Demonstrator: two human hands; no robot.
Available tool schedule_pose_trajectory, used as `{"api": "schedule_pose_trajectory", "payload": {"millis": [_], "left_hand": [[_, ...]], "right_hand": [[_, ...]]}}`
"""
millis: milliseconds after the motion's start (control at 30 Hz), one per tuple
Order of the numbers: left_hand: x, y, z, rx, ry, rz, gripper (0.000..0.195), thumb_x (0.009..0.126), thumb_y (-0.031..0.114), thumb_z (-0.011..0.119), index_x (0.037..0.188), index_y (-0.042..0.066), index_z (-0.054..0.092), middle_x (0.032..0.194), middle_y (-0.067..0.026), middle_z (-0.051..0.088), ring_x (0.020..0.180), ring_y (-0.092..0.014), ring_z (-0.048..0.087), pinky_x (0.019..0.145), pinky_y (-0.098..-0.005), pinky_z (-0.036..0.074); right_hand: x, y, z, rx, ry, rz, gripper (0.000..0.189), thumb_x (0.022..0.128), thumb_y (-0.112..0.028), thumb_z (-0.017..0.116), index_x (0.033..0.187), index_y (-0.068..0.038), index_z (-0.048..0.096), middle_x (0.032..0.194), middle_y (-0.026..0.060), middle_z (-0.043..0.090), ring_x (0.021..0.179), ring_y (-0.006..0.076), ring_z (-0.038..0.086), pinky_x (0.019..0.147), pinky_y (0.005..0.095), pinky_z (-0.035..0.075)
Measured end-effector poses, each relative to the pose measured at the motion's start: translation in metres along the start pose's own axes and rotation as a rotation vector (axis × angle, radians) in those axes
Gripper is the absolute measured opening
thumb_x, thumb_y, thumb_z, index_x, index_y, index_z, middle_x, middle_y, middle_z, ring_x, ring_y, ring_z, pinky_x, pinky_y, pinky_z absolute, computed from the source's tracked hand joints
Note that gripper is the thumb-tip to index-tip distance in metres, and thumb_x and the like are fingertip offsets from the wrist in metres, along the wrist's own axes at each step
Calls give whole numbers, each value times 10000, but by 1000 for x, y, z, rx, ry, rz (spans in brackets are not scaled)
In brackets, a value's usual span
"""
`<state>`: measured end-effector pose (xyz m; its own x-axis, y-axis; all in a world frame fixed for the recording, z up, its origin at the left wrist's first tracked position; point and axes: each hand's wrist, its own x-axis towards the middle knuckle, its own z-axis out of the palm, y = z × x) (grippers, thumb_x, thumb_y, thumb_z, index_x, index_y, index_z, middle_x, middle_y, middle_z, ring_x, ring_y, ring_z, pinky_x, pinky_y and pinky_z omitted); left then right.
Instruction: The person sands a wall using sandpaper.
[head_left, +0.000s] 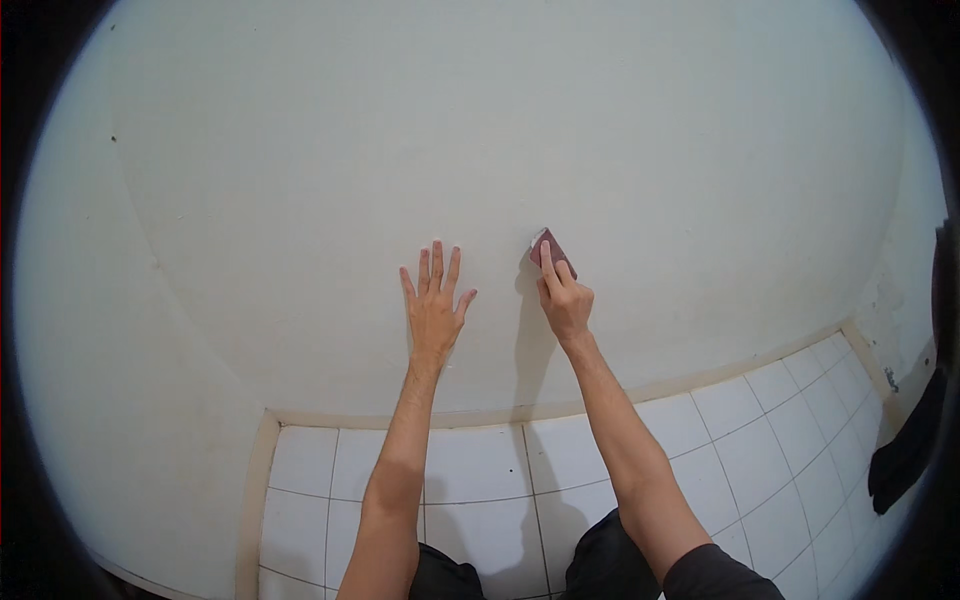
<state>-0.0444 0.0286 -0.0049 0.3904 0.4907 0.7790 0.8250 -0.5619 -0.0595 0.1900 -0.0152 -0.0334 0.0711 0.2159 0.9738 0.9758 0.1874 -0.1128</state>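
My left hand (435, 307) rests against the pale painted wall (360, 165) with its fingers spread and holds nothing. To its right, at about the same height, my right hand (566, 300) grips a reddish-brown piece of sandpaper (551, 253), seemingly folded or wrapped around something. The index and middle fingers lie along the back of the sandpaper. A whitish patch shows at its upper left edge. The side facing the wall is hidden, and I cannot tell whether it touches.
Below the wall runs a beige baseboard (480, 418), meeting a white tiled floor (480, 465). Walls meet in a corner at left. Dark cloth (907, 442) hangs at the far right, by a wall with chipped spots (890, 379). My dark-clothed knees show at the bottom.
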Motion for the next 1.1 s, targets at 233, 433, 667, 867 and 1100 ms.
{"api": "schedule_pose_trajectory", "payload": {"millis": [233, 433, 667, 867, 1100], "left_hand": [[0, -3, 2, -8, 0, -2, 861, 954, 436, 703, 1672, 203, 290, 1759, -121, 158, 1613, -345, 155, 1265, -660, 83], [2, -6, -2, -34, -5, 16, 893, 927, 472, 724, 1668, 213, 300, 1758, -113, 168, 1613, -337, 160, 1268, -652, 83], [-1, -7, 7, -21, 24, 18, 907, 911, 506, 726, 1665, 220, 310, 1755, -107, 183, 1613, -336, 164, 1269, -653, 73], [2, -4, 4, -37, 12, 28, 900, 917, 527, 701, 1665, 218, 309, 1755, -110, 182, 1612, -338, 169, 1267, -657, 69], [4, -1, 4, -25, 11, 26, 911, 917, 532, 691, 1671, 211, 292, 1757, -114, 171, 1617, -341, 142, 1266, -659, 52]], "right_hand": [[-1, -4, 3, 17, -39, 26, 666, 852, -57, 715, 1498, -136, 571, 854, 35, 539, 564, 202, 574, 473, 349, 487], [-19, 2, -2, 58, -130, -120, 692, 834, -42, 718, 1503, -138, 569, 851, 34, 542, 599, 178, 594, 484, 339, 496], [26, -6, -3, -18, 44, 89, 695, 835, -35, 700, 1510, -89, 544, 847, 58, 565, 579, 221, 611, 487, 354, 505], [9, -33, 4, -32, -49, -60, 652, 843, -46, 678, 1486, -69, 573, 848, 44, 552, 620, 179, 614, 488, 335, 508], [6, -3, 5, -154, 130, 51, 657, 825, 11, 692, 1470, -60, 592, 889, 45, 599, 556, 197, 584, 483, 322, 494]]}}
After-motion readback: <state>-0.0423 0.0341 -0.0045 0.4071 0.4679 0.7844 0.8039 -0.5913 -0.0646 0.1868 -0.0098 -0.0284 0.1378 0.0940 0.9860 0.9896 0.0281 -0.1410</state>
